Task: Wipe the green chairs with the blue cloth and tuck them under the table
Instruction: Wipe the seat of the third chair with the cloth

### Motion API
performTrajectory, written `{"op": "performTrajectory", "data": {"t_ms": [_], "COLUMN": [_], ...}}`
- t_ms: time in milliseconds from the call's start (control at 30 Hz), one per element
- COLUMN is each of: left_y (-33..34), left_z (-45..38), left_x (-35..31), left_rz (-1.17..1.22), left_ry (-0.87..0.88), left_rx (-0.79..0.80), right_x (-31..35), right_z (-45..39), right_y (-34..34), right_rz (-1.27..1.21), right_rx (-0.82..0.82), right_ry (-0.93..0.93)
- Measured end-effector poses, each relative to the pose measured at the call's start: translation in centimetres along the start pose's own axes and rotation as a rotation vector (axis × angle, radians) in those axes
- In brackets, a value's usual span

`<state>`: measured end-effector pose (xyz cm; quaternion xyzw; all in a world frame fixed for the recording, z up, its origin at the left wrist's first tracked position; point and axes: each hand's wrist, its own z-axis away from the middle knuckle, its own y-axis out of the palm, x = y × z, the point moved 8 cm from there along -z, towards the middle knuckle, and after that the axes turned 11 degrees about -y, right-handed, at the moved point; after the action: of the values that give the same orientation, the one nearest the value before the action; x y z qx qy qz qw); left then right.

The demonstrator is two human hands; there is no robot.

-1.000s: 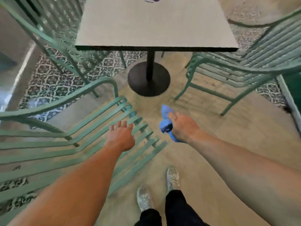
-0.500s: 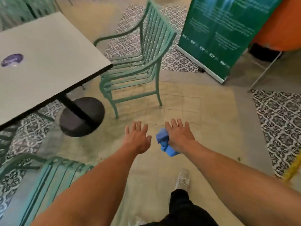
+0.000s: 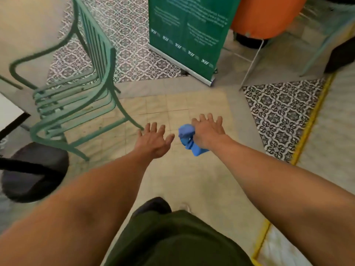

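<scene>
1. We see the left hand (image 3: 153,143) empty, fingers spread wide.
2. Right hand (image 3: 208,134) pinches the blue cloth (image 3: 187,139) under its thumb, other fingers straight.
3. Green chair (image 3: 76,89) stands far left, beside the table (image 3: 9,112) corner.

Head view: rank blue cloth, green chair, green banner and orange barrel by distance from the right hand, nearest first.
1. blue cloth: gripped in the right hand.
2. green chair: ahead to the left.
3. green banner: farther ahead, on the floor.
4. orange barrel: behind the banner, to the right.
</scene>
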<state>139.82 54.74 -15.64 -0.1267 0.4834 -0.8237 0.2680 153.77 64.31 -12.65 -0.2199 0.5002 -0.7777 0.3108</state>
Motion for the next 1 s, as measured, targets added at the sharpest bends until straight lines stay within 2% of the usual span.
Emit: {"op": "performTrajectory", "data": {"t_ms": [233, 467, 700, 1000], "left_y": [-3.6, -10.9, -19.3, -25.6], "left_z": [-11.4, -25.1, -36.5, -52.0], "left_x": [-3.1, -2.3, -0.5, 3.8], "left_rz": [-0.016, 0.07, 0.127, 0.201], "left_ry": [0.016, -0.06, -0.132, -0.344], "left_rx": [-0.003, -0.001, -0.051, -0.026], "right_x": [-5.2, -7.0, -7.6, -6.9], "right_z": [-10.3, -25.0, -39.2, -60.2], "right_y": [-2.3, -8.7, -16.3, -23.4], "right_rz": [0.001, -0.01, 0.041, 0.081], "right_rx": [0.062, 0.133, 0.07, -0.018], "right_ry": [-0.011, -0.091, -0.17, -0.352]}}
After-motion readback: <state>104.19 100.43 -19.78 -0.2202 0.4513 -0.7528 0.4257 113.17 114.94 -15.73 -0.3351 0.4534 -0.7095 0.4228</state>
